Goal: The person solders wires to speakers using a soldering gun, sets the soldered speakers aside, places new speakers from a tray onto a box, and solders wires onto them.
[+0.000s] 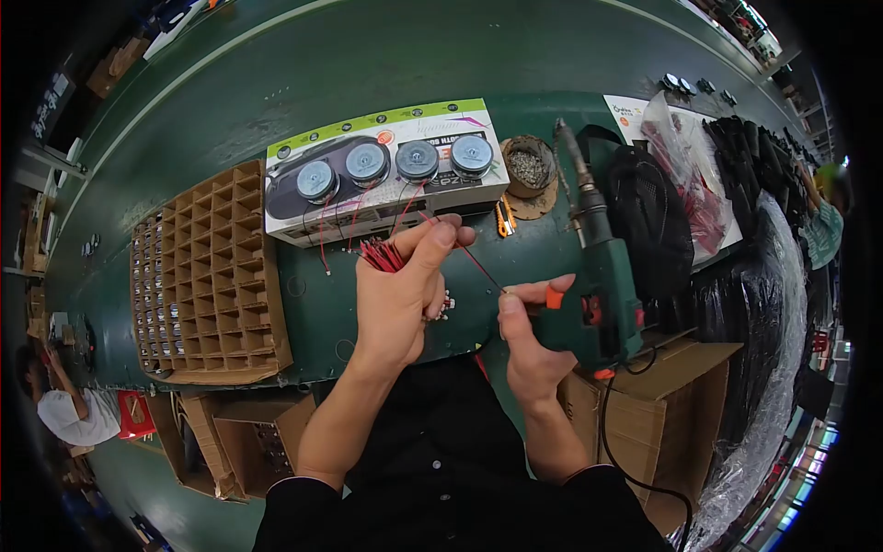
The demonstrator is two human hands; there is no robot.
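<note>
My left hand (400, 285) is closed around a bundle of red and black wires (382, 255), in front of the printed box. One wire (478, 267) stretches from its fingertips across to my right hand (532, 336), whose thumb and index finger pinch the wire's end. An orange band sits on a finger of my right hand. Four round metal speakers (418, 161) stand in a row on the printed box (478, 196), with thin red wires hanging from them toward me.
A cardboard divider tray (216, 276) stands left, partly filled. Right of the box are a tub of small metal parts (529, 168), an orange cutter (505, 217), a green power tool (607, 276) and black bags (648, 207). Open cartons (635, 414) stand below. People are at both sides.
</note>
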